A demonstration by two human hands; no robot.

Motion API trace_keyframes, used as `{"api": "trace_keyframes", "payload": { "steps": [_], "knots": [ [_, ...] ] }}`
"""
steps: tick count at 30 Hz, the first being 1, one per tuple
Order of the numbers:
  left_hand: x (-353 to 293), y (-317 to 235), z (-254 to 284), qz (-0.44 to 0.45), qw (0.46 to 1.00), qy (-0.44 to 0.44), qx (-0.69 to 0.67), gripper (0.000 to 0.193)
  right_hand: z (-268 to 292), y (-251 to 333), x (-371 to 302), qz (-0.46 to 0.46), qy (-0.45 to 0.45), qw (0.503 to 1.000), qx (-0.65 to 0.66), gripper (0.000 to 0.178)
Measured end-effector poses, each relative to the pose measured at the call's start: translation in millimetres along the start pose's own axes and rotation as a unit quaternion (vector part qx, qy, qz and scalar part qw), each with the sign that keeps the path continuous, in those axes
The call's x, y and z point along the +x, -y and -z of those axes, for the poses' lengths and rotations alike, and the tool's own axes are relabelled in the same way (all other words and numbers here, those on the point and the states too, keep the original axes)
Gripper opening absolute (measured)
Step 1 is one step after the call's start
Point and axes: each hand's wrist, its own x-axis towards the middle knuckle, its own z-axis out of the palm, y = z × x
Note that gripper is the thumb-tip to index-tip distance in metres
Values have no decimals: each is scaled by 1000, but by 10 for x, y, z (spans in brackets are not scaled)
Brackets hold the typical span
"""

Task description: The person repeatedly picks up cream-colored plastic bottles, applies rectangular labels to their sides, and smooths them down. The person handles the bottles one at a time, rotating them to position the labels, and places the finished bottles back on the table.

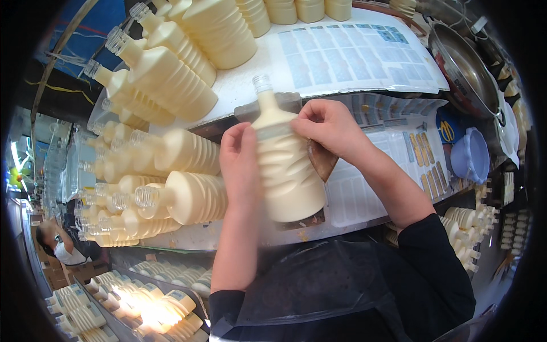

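Note:
A cream ribbed bottle (290, 182) with a clear threaded neck lies in front of me, its neck pointing away. Across its shoulder runs a pale grey-green label strip (274, 131). My left hand (238, 149), slightly blurred, has thumb and fingers closed at the strip's left end. At the right end, my right hand (326, 124) pinches with thumb and forefinger. A brown, flat, pointed scraper (323, 161) juts out beneath the right hand's curled fingers, beside the bottle. Part of a dark support (302, 221) shows under the bottle.
Many cream bottles (196, 196) lie stacked at left; others (171, 85) stand at the back left. Label sheets (353, 57) cover the white board behind and the table at right. A lilac bucket (470, 155) and a metal basin (464, 68) are far right. Another person (65, 248) is at far left.

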Motion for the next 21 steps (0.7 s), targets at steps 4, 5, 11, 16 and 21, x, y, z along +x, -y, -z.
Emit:
{"api": "trace_keyframes", "payload": {
  "steps": [4,5,11,16,21],
  "knots": [
    [-32,-22,-3,-3,1000,-4,15,20,116,-165,36,-36,3,997,68,24],
    [-37,-41,-9,-1,1000,-5,19,19,119,-253,52,-38,-6,995,93,25],
    [-34,-116,-26,36,998,24,-46,20,-88,-258,28,-38,-31,996,69,45],
    [27,-21,-19,21,999,23,-10,21,-125,-262,28,-46,-14,998,47,53],
    [26,-19,-39,23,999,21,-13,22,-146,-385,55,-47,-11,992,114,47]
  ]
}}
